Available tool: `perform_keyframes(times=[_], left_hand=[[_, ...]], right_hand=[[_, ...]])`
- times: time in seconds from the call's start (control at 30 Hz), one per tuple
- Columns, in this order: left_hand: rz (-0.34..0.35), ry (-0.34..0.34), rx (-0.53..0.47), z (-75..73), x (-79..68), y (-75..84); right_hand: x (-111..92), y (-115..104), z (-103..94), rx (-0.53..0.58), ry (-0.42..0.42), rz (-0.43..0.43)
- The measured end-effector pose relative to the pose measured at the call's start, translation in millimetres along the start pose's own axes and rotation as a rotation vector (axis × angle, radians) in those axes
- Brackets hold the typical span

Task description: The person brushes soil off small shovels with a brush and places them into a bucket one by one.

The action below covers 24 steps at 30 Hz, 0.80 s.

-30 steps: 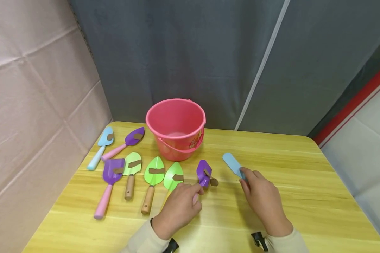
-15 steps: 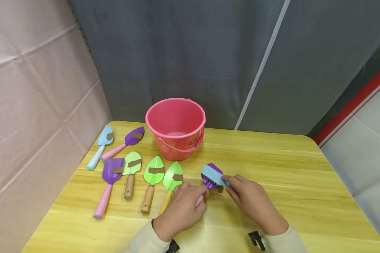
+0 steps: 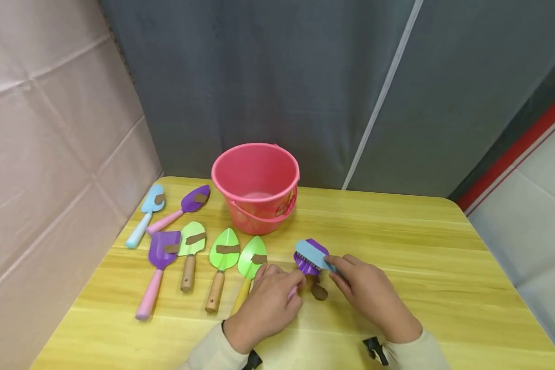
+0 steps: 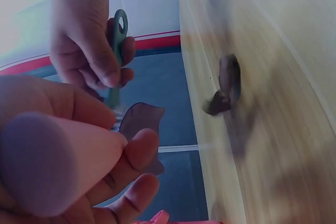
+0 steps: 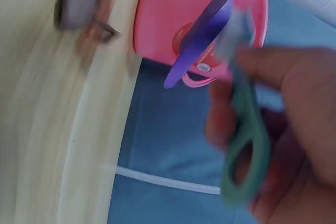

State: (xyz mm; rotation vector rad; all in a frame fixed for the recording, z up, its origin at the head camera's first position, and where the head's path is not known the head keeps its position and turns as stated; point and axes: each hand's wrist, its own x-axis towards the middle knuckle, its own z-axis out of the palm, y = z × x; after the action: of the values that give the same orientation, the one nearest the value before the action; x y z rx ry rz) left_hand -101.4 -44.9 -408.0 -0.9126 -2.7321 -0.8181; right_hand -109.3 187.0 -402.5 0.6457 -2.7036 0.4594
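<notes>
Free tabletop (image 3: 453, 267) rightward; bucket (image 3: 254, 211) and trowels (image 3: 223, 261) in the way leftward

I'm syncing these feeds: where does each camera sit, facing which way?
Head: on the head, facing forward and down at the table; left hand, right hand and sleeves show.
Left wrist: on that wrist, facing the held trowel; both hands show.
Right wrist: on that wrist, facing the brush and bucket; right hand shows.
Both wrist views share trowel and brush.

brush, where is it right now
In the head view, the brush is in the right hand, just right of centre, over the purple trowel in the left hand, below right of the bucket.
</notes>
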Motion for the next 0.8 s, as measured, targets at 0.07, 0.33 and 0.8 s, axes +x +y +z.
perform_keyframes(times=[0.07,0.33,0.8], left_hand=[[-0.011,-0.012,-0.009,-0.1,-0.3,0.2],[-0.026,-0.041,-0.011,-0.1,-0.5,-1.9],[0.002,0.063,0.075,2.6,-3.5,-2.5]], right_hand=[[0.9,-1.2,0.1,-0.04,0.007,0.045],[3.6,-5.9,-3.7,-0.015,0.045,0.083],[1.6,0.7,-2.3,-0.091,0.097,0.114]])
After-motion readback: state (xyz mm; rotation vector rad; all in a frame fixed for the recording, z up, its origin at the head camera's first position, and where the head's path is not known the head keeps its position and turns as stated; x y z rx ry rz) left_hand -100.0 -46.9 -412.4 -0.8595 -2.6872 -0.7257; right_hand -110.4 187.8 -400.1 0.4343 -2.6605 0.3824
